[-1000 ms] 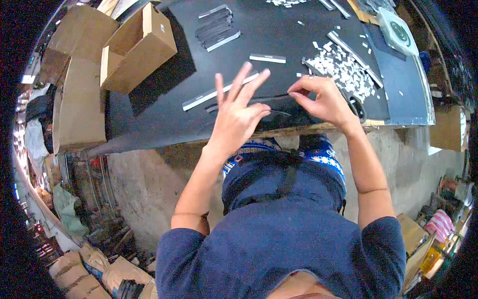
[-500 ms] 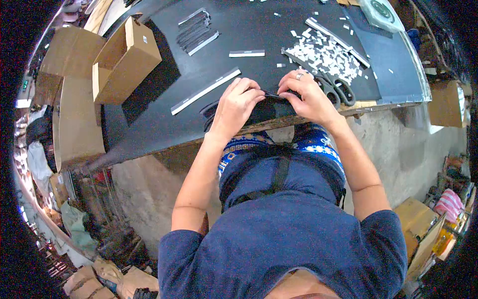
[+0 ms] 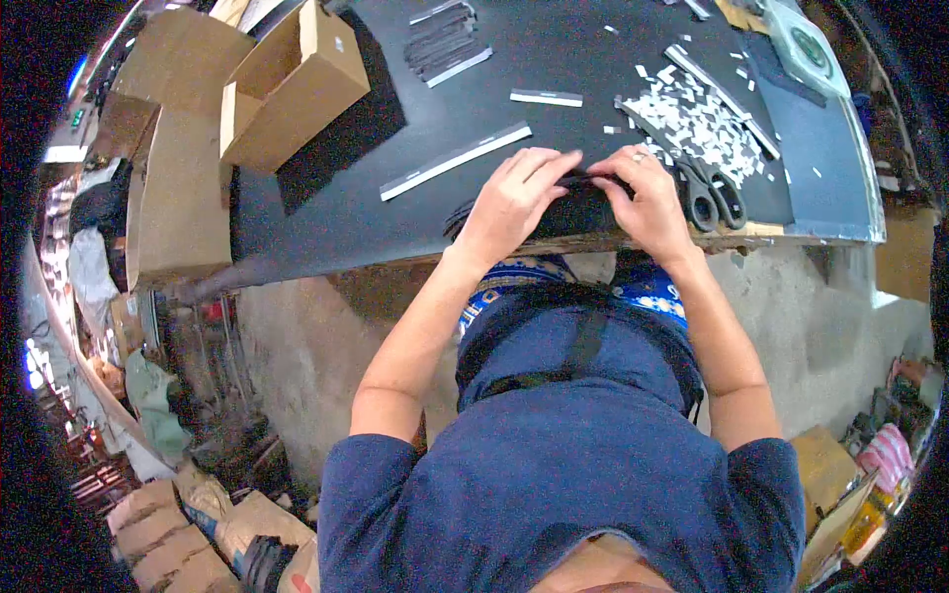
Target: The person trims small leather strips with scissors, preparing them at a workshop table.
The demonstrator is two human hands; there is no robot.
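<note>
A thin black strip (image 3: 583, 179) spans the short gap between my hands at the table's front edge. My left hand (image 3: 514, 198) is closed on its left part, the index finger reaching out above the thumb. My right hand (image 3: 645, 203) pinches the other end between thumb and fingers; a ring shows on it. More black strips (image 3: 457, 219) stick out beside my left wrist, mostly hidden by that hand. Just right of my right hand lie black-handled scissors (image 3: 714, 198), their blades partly under white scraps.
White-edged strips (image 3: 457, 163) and a shorter one (image 3: 547, 98) lie beyond my hands. A bundle of dark strips (image 3: 445, 44) is farther back. White cut pieces (image 3: 697, 119) are heaped at right. An open cardboard box (image 3: 297, 94) stands at left; a clear plastic container (image 3: 806, 47) sits back right.
The view has shifted, so the table appears farther right and slightly higher. My left index finger has lifted and stretched toward the right hand; both hands stay at the black strip.
</note>
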